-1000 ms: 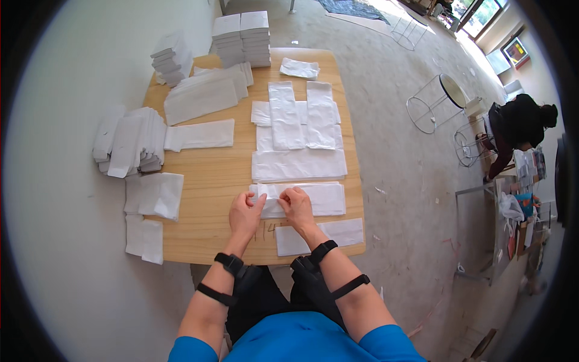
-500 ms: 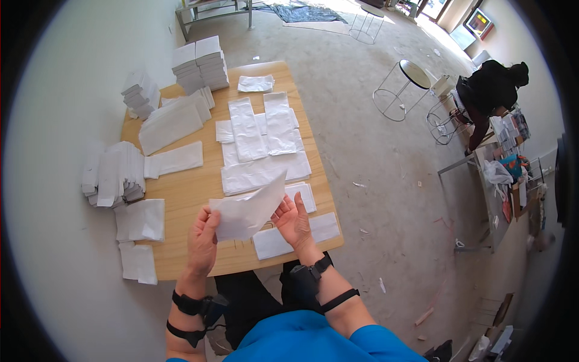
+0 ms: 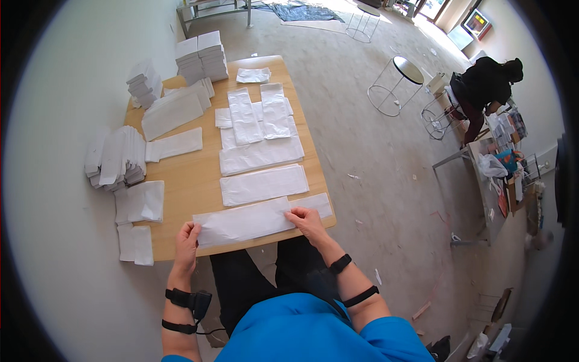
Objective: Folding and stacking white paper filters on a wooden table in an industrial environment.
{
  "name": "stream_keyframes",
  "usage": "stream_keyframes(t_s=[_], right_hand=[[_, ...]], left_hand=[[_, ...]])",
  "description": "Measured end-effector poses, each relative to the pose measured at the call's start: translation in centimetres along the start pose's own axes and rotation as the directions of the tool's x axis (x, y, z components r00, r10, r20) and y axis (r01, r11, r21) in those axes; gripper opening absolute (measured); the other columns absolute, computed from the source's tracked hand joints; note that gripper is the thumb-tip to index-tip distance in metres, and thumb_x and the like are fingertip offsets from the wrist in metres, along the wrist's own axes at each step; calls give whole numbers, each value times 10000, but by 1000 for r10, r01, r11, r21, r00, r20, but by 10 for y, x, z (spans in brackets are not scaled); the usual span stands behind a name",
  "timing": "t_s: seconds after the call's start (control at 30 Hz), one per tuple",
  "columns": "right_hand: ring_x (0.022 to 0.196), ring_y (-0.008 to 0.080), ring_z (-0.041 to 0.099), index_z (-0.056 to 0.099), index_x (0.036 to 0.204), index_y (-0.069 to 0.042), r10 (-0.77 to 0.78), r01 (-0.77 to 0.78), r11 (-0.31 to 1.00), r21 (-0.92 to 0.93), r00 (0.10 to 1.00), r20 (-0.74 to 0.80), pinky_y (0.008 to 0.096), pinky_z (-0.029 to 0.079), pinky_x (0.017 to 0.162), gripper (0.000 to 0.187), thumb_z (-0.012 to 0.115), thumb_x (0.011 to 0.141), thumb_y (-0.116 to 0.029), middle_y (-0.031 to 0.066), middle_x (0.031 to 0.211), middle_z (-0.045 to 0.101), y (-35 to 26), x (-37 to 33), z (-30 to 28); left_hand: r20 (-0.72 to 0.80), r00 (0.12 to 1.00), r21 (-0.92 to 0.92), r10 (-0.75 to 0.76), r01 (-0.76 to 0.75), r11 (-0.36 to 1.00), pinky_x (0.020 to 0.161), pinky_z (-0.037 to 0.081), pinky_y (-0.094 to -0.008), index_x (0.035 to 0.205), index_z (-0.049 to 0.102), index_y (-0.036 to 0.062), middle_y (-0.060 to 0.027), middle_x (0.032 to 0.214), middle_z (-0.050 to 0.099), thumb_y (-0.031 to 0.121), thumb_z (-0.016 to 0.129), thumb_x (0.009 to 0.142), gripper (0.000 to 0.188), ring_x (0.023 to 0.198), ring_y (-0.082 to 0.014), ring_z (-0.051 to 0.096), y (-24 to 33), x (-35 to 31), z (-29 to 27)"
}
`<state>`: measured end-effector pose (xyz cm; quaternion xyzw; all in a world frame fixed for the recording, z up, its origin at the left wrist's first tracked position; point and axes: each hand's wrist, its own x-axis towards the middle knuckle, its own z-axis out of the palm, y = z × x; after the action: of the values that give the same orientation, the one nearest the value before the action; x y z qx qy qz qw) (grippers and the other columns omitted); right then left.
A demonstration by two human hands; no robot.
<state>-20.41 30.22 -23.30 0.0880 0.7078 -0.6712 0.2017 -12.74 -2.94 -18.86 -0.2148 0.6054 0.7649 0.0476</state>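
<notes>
A long, flat white paper piece lies stretched out along the near edge of the wooden table. At its left end, my left hand pinches the edge between thumb and fingers. My right hand holds the other end the same way. Another flat white paper piece lies partly beneath its right end. Just beyond, a flat white paper stack runs nearly parallel to it. Whether the held piece is a bag or a folded sheet I cannot tell.
Farther up the table lie more white paper pieces. Thick stacks line the left side by the wall, with a tall pile at the far left. A round stool stands on the floor; a person bends over a cluttered side table.
The paper, bent and raised between my hands before, now lies flat and straight near the table edge. My hands have spread apart, and my right hand has closed on the paper's right end.
</notes>
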Motion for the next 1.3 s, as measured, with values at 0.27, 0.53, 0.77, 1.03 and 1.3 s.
stream_keyframes(t_s=[0.27, 0.53, 0.77, 1.03, 1.3], right_hand=[[687, 222, 675, 734, 857, -43, -94, 21, 877, -480, 987, -130, 341, 524, 667, 257, 713, 761, -281, 132, 752, 703, 14, 2, 0], [652, 164, 664, 742, 822, -50, -64, -56, 839, -541, 978, -200, 301, 520, 652, 256, 706, 749, -293, 75, 696, 700, 16, 13, -1], [708, 251, 683, 741, 794, -68, -10, -90, 854, -512, 982, -189, 354, 532, 700, 249, 699, 719, -302, 105, 726, 701, 19, 20, -4], [711, 249, 682, 739, 799, -61, 9, -108, 853, -511, 981, -191, 350, 532, 694, 263, 704, 719, -309, 104, 723, 699, 20, 24, -5], [705, 235, 679, 725, 792, -52, 30, -141, 846, -515, 975, -219, 344, 533, 685, 275, 733, 702, -312, 90, 723, 698, 18, 25, -9]], left_hand=[[-180, 981, 271, -70, 118, 955, 599, 391, -193, 917, 623, 47, 49, 773, 585, 218, 627, 947, 174, 669, -30, 483, -51, 8, -8], [-190, 981, 348, 48, 22, 937, 632, 432, -199, 903, 624, 12, 23, 771, 609, 201, 644, 934, 193, 684, -43, 514, -72, 38, -14], [-172, 984, 387, 55, 16, 922, 645, 438, -199, 903, 626, -1, 20, 770, 612, 201, 645, 934, 205, 696, -42, 522, -75, 53, -15], [-154, 986, 397, 66, 1, 918, 652, 445, -201, 918, 630, -5, 15, 780, 618, 206, 644, 936, 212, 708, -44, 528, -80, 54, -15], [-247, 965, 589, 83, 82, 804, 685, 486, -274, 962, 633, 16, -56, 856, 652, 188, 640, 918, 177, 756, -139, 600, -51, 37, 11]])
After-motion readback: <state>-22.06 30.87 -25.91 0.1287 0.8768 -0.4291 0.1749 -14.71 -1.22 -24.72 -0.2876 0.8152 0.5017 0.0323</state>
